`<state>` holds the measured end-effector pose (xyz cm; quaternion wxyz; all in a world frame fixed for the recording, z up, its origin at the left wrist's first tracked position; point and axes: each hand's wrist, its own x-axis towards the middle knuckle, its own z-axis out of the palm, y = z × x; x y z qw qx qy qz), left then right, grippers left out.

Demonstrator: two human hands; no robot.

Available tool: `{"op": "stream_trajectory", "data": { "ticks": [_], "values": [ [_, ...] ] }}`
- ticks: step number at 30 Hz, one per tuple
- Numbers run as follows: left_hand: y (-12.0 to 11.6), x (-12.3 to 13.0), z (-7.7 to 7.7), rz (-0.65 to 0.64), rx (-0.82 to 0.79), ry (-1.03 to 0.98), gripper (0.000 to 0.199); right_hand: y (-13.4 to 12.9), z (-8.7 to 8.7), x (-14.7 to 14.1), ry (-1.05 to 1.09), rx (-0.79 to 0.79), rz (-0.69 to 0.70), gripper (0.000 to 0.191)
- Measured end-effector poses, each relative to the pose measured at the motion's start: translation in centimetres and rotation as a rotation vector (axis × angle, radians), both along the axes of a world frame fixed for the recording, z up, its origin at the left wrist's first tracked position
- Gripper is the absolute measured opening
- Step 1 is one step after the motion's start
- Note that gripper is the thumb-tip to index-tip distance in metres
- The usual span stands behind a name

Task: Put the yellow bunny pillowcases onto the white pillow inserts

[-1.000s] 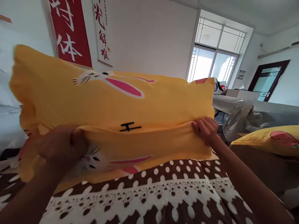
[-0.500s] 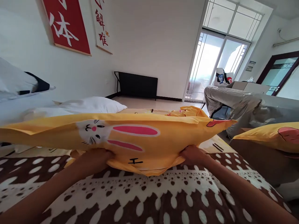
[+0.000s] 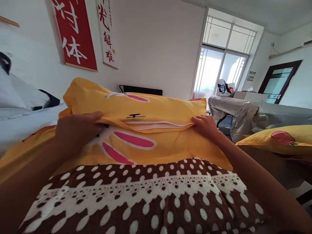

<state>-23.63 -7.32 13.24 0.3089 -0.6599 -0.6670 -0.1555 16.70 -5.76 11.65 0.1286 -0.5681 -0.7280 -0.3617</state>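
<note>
A yellow pillowcase with pink-eared rabbit prints is raised in front of me, plump at its upper part and hanging down in a flatter panel below. Across its middle runs an opening, where a white strip shows between the folds. My left hand is closed on the fabric at the opening's left end, its fingertips partly hidden. At the right end my right hand pinches the edge between thumb and fingers. The lower edge of the case reaches the brown and white dotted blanket.
Another yellow pillow with a carrot print lies on a brown surface at the right. Plastic-covered furniture stands behind it. White bedding or bags are at the left, and a black panel is by the far wall.
Both hands have moved up with the pillowcase, which lay flatter and lower before. Its opening now faces me, with a white strip in it, and a lower rabbit panel hangs in view.
</note>
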Motion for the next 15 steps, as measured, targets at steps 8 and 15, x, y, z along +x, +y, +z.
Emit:
{"op": "stream_trajectory", "data": {
  "ticks": [8, 15],
  "values": [
    [-1.1, -0.4, -1.8, 0.014, -0.080, -0.049, 0.031, -1.2, -1.1, 0.2, 0.147, -0.155, 0.074, 0.019],
    [1.5, -1.4, -7.9, -0.016, -0.371, -0.218, 0.034, 1.1, -6.2, -1.2, 0.166, -0.544, 0.104, 0.025]
  ]
}}
